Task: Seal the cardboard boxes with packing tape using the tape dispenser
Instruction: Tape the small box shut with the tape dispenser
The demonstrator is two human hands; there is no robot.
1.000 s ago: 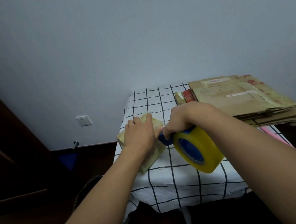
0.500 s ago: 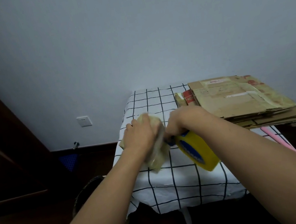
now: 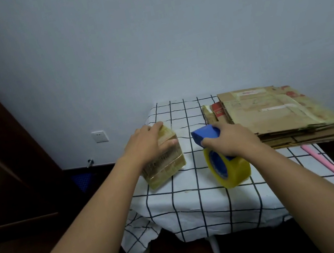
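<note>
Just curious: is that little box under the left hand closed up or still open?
Closed. The small box shows glossy tape bands across its faces and no raised flaps; the left hand rests on its top.

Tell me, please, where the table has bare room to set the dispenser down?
Bare cloth lies along the near edge of the checked tablecloth, and between the small taped cardboard box and blue tape dispenser. The right side is crowded by flattened cardboard.
</note>
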